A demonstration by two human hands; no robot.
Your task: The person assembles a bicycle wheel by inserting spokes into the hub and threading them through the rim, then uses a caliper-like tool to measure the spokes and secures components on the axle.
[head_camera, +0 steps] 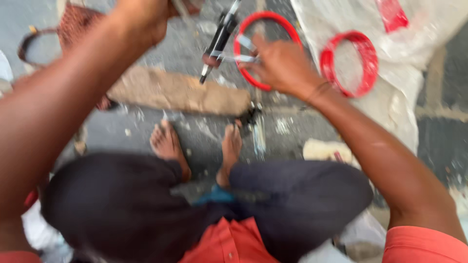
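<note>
Head camera, looking steeply down, close over lap

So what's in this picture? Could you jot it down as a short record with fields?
Place: grey floor, person seated with bare feet
Right hand: grips a red ring and thin metal strips
Left hand: raised at the top edge; what it holds is hidden
Tool: black rod-like tool, tilted beside the ring
Nearby: second red ring on a white sack, wooden block

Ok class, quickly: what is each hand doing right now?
Left hand: raised at the frame's top, closed; what it grips cannot be told.
Right hand: closed on a red ring.
</note>
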